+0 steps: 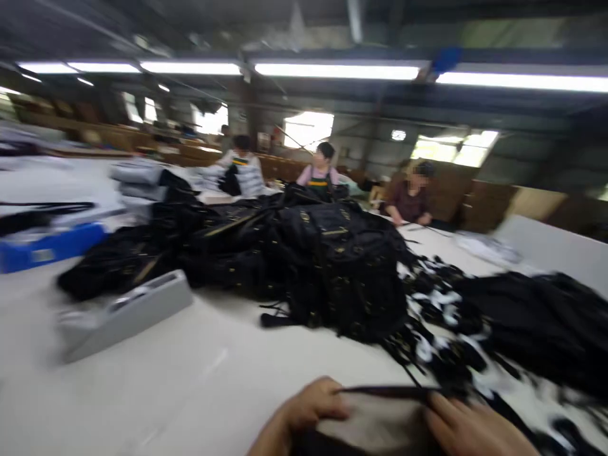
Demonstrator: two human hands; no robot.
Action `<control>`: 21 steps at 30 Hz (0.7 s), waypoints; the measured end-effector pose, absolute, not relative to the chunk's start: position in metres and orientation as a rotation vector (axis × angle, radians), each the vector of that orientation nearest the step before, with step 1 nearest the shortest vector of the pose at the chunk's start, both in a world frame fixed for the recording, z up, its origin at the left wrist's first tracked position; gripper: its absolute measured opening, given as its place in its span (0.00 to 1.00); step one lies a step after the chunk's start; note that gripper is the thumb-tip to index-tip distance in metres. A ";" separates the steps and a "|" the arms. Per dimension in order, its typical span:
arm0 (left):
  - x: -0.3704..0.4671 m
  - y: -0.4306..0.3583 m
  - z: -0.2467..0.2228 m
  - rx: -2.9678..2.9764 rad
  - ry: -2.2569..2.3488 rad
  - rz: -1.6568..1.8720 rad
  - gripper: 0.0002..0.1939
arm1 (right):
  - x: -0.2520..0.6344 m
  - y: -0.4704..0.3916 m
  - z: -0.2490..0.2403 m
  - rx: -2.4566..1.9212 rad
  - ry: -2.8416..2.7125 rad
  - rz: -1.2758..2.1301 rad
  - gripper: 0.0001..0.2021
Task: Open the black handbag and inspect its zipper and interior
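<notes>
My left hand [304, 415] and my right hand [470, 427] are at the bottom edge of the blurred head view. Between them they pinch a thin black strap [384, 392], stretched level from one hand to the other, over a dark piece of fabric [323, 443] that is mostly cut off by the frame. Just beyond the hands lies a heap of loose black straps and small parts [441, 329] on the white table [190, 380].
A big pile of black bags [323, 259] covers the table's middle, more black fabric [546, 323] lies at right. A grey tray [123, 316] sits at left, a blue bin [47, 247] behind it. Three people [319, 170] work at the far side.
</notes>
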State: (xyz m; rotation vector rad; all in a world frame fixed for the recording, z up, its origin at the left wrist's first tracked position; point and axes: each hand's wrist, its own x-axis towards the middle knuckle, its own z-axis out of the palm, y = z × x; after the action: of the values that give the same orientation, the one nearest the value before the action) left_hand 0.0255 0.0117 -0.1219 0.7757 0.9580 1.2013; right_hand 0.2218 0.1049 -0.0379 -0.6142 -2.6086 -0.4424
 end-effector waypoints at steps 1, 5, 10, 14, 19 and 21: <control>0.032 0.019 -0.125 0.739 0.942 1.146 0.36 | 0.241 0.108 -0.034 -0.659 -2.722 -0.477 0.10; 0.034 0.035 -0.139 0.627 1.011 1.043 0.37 | 0.274 0.115 -0.033 -0.793 -3.049 -0.462 0.07; 0.037 0.020 -0.135 0.497 1.132 1.021 0.39 | 0.281 0.099 -0.038 -0.769 -2.994 -0.376 0.20; 0.045 0.009 -0.121 0.420 1.153 0.965 0.36 | 0.291 0.075 -0.033 -0.689 -2.959 -0.245 0.16; 0.047 0.005 -0.113 0.413 1.260 0.999 0.37 | 0.283 0.058 -0.031 -0.827 -3.063 -0.046 0.08; 0.043 0.003 -0.112 0.483 1.338 0.973 0.37 | 0.279 0.055 -0.030 -0.837 -3.058 -0.017 0.06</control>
State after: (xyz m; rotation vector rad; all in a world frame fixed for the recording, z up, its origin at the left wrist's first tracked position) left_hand 0.0428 0.0031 -0.1118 0.4830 1.3383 0.9731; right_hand 0.2794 0.0552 -0.0304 -0.8375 -3.0577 -0.0174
